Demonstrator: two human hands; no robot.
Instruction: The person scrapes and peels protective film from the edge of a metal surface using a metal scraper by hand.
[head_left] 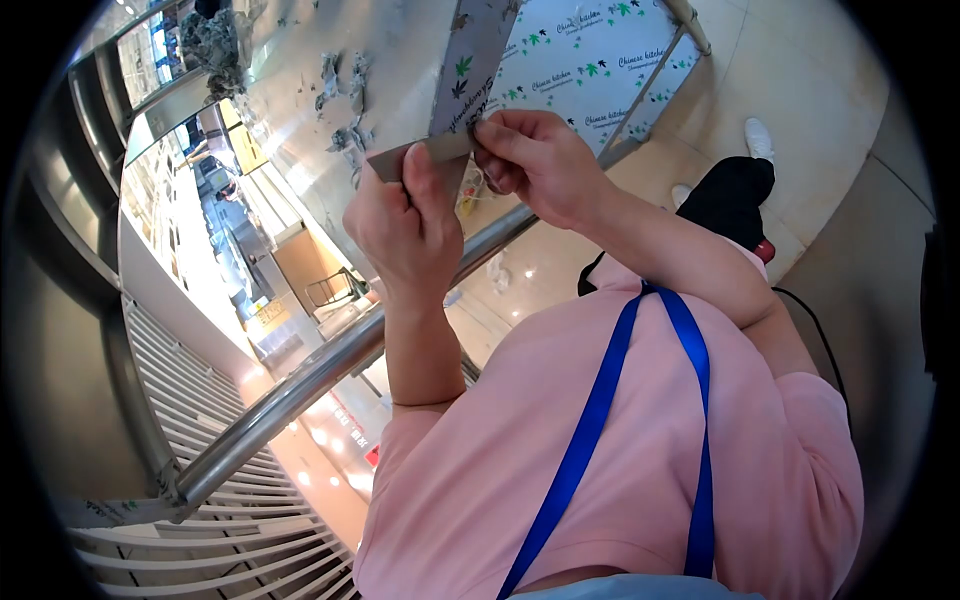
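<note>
In front of me is a shiny metal panel (400, 60) with a raised edge (470, 75) covered in printed film bearing leaves and lettering. My left hand (410, 225) grips a grey-brown strip (435, 160) at the panel's near end, its thumb lying along the strip. Close beside it, my right hand (535, 165) is closed in a pinch where the strip meets the raised edge. What sits between its fingertips is mostly hidden. Beyond my right hand lies a flat surface in white printed film (570, 60) marked "Chinese kitchen".
Torn grey scraps (345, 100) cling to the panel, with a larger clump (212, 50) at upper left. A metal rail (290, 405) runs diagonally below my hands. White slats (200, 400) stand at left. A person's dark-trousered leg and white shoe (759, 140) show at right.
</note>
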